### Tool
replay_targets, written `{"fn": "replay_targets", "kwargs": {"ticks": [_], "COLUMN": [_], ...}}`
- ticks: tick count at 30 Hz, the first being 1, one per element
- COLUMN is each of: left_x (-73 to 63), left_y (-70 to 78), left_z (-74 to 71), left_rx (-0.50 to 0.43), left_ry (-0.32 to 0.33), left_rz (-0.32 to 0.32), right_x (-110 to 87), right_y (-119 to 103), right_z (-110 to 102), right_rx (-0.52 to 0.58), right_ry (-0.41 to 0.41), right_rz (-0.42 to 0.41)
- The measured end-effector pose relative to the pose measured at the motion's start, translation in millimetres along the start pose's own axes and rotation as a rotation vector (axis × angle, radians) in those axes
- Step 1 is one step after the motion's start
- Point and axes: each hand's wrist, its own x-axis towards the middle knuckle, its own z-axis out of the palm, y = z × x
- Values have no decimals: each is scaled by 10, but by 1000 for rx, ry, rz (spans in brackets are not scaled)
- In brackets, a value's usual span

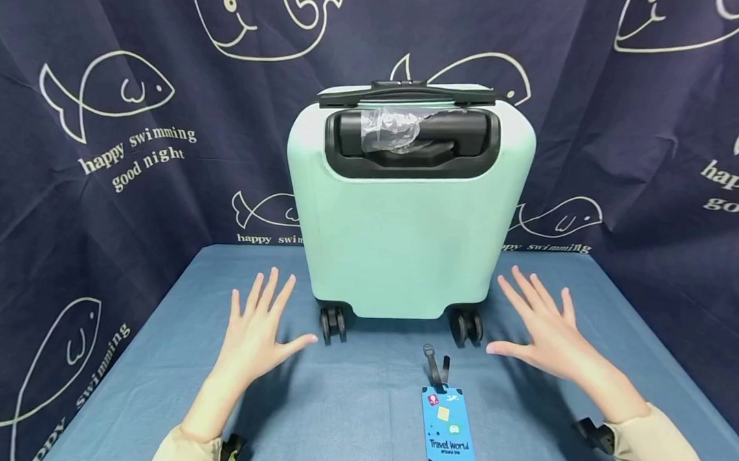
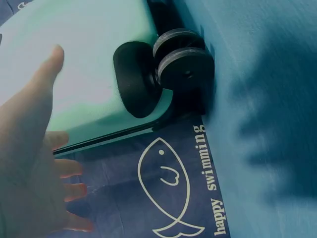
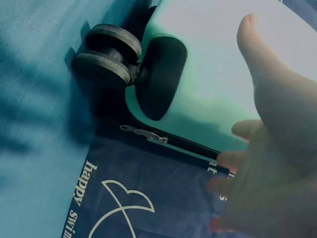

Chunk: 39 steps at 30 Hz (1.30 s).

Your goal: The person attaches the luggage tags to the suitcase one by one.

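Observation:
A mint-green suitcase [image 1: 406,239] stands upright on its black wheels [image 1: 466,325] on the blue cloth. Its black handle [image 1: 454,129] is partly wrapped in clear plastic. My left hand [image 1: 253,342] hovers at the suitcase's left with fingers spread, holding nothing. To the right, my right hand [image 1: 547,331] is likewise spread and holds nothing. Between the hands and nearer to me lies a blue luggage tag [image 1: 450,426] with a dark buckled strap [image 1: 434,367]. In the right wrist view a zipper pull [image 3: 143,133] shows along the suitcase's side edge.
The suitcase stands toward the back of the blue cloth-covered table [image 1: 349,408]. Close behind it hangs a dark navy curtain [image 1: 235,176] with white fish drawings and lettering, which also runs along both sides.

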Motion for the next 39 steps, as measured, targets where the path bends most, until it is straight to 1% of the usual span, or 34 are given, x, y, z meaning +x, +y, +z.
{"fn": "replay_targets", "kwargs": {"ticks": [2,6,9,10,14,17,27,30,35,39], "left_x": [30,104,168,190,276,332,473,521,609,680], "left_y": [8,36,58,67,100,120,144,151,156,163], "left_z": [9,28,41,46,56,63,92,88,70,49], "left_rx": [-37,-142,-220,-252,-397,-512,-740,-791,-850,-876], "left_ry": [34,116,171,177,165,141,147,148,178,169], "left_rz": [2,8,-6,-20,-93,-143,-239,-251,-255,-267], "right_x": [12,37,58,64,78,82,75,66,39,16], "right_y": [-7,-16,-24,-30,-52,-63,-121,-148,-190,-215], "right_z": [8,34,58,68,122,182,382,436,528,595], "right_rx": [30,74,91,98,122,134,171,185,226,258], "right_ry": [15,54,85,97,122,114,53,36,-5,-42], "right_rz": [-22,-73,-108,-116,-144,-146,-127,-130,-144,-160]}}
